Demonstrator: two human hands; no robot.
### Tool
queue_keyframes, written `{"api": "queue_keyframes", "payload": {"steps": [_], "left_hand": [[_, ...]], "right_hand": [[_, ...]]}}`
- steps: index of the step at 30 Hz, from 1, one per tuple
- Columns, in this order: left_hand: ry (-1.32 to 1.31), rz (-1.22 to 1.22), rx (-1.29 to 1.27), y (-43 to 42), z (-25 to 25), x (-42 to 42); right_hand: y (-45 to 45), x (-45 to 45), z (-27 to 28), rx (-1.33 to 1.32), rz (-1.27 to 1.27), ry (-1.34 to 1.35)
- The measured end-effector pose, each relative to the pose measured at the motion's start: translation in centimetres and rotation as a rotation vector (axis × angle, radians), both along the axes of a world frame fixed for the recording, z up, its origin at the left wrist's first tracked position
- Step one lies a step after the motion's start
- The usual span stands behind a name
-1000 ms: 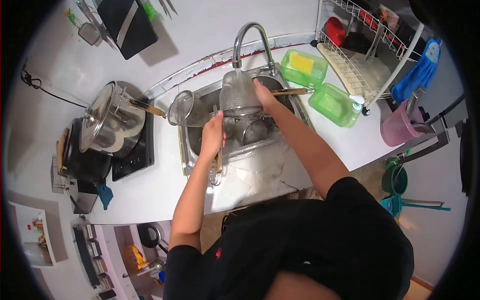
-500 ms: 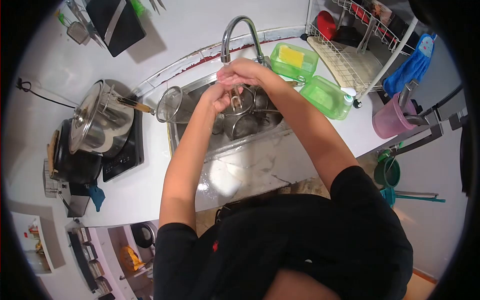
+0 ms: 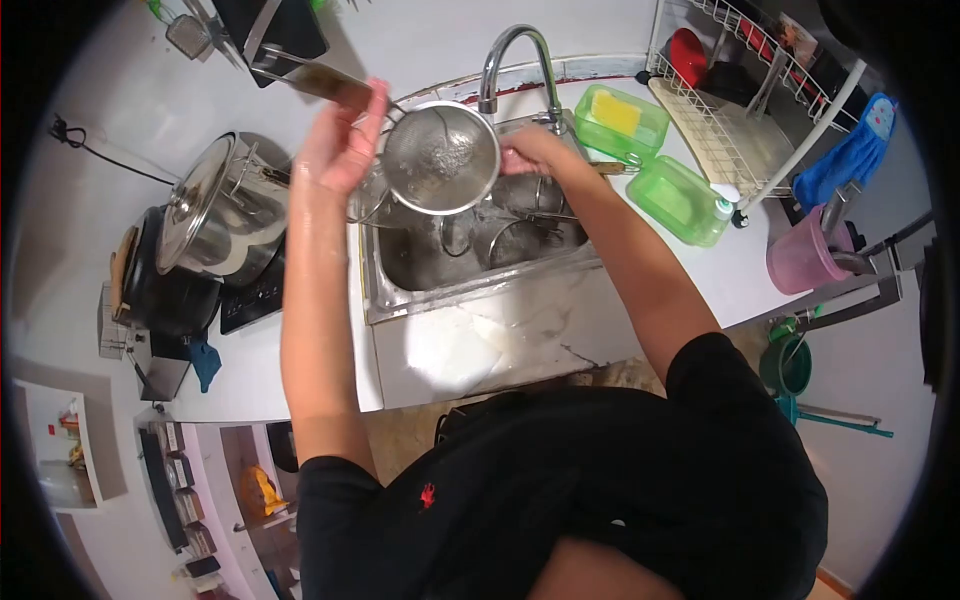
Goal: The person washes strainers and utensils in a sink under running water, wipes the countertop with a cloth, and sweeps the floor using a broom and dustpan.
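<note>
My left hand point(image 3: 345, 140) grips the wooden handle of a round metal mesh strainer point(image 3: 441, 158), raised over the left part of the sink with its bowl tilted toward me. My right hand point(image 3: 533, 150) holds the strainer's rim from the right side; some of its fingertips are hidden. Just above and behind the bowl arches the chrome faucet point(image 3: 518, 38). Below, wet metal ware point(image 3: 512, 243) lies in the steel sink point(image 3: 385, 302).
Right of the faucet sit a green container point(image 3: 640, 130) with a yellow sponge point(image 3: 615, 112) and another green container point(image 3: 680, 200) beside a pump bottle point(image 3: 726, 205). A lidded steel pot point(image 3: 225, 215) stands at left. A dish rack point(image 3: 715, 125) is at back right.
My hands have parted from under the faucet. The strainer, formerly across the sink's left edge, is now lifted between them. The view has shifted slightly.
</note>
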State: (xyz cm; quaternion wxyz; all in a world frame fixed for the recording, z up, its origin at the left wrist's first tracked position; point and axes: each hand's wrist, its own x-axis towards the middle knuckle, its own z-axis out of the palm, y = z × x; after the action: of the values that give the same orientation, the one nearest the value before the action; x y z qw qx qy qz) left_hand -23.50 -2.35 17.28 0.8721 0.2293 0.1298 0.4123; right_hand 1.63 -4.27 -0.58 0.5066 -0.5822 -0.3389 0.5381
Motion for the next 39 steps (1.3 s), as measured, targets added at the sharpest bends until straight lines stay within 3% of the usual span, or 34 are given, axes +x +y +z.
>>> {"api": "queue_keyframes", "payload": {"steps": [2, 7, 9, 12, 15, 18, 19, 22, 24, 25, 27, 29, 30, 32, 35, 37, 39], "left_hand": [[-0.157, -0.012, -0.111, 0.8, 2.9, -2.4], [-0.478, 0.018, -0.260, 2.8, 6.5, -8.1], [-0.511, 0.065, -0.308, 3.6, 5.4, -9.2], [-0.623, 0.044, -0.472, 9.3, -0.8, -11.7], [-0.494, 0.397, -0.345, 13.7, -7.4, -12.5], [-0.274, 0.649, -0.451, 12.5, -8.2, -11.9], [-0.103, 0.665, -0.351, 12.4, -8.8, -11.9], [-0.111, 0.587, -0.358, 11.4, -9.7, -10.9], [0.211, 0.965, -0.083, 9.3, -10.4, -7.6], [0.346, 0.951, 0.246, 5.7, -10.2, -5.3], [0.485, 1.006, 0.286, 1.2, -10.0, 0.8], [0.681, 0.560, 0.325, -0.4, -11.7, 4.8], [0.642, 0.290, 0.342, 0.3, -13.9, 6.6], [0.616, 0.023, 0.205, -0.4, -16.2, 10.5], [0.751, -0.112, 0.285, 0.1, -17.6, 13.7], [1.067, -0.221, 0.702, 3.0, -18.9, 15.4], [1.630, -0.279, 1.347, 1.5, -15.5, 15.6]], "right_hand": [[-1.7, -1.9, 0.4, -0.092, 0.193, 0.147], [-2.1, -3.8, 1.6, -0.082, 0.306, 0.060], [-1.8, -3.9, 1.8, -0.025, 0.217, 0.063], [-1.1, -4.3, 1.9, 0.096, 0.103, 0.082], [-1.6, -4.2, 2.9, 0.119, 0.088, 0.118], [-2.4, -4.0, 4.6, 0.100, 0.056, 0.136], [-2.6, -4.0, 4.9, 0.098, 0.035, 0.140], [-2.9, -1.2, 4.6, 0.219, -0.032, -0.407], [-3.2, 2.0, 2.4, 0.159, -0.110, -1.010], [-3.8, 3.8, 1.3, 0.158, -0.121, -1.290], [-7.1, 4.9, 1.3, -0.168, -0.056, -1.561], [-8.1, 6.1, -0.2, -0.307, 0.070, -1.656], [-8.4, 5.8, -0.4, -0.308, 0.103, -1.711], [-9.5, 5.4, -0.8, -0.320, 0.168, -1.817], [-9.6, 5.2, -1.4, -0.265, 0.131, -1.676], [-10.6, 3.2, 3.0, -0.346, 0.392, -1.542], [-10.6, 1.1, 4.6, -0.311, 0.511, -1.396]]}}
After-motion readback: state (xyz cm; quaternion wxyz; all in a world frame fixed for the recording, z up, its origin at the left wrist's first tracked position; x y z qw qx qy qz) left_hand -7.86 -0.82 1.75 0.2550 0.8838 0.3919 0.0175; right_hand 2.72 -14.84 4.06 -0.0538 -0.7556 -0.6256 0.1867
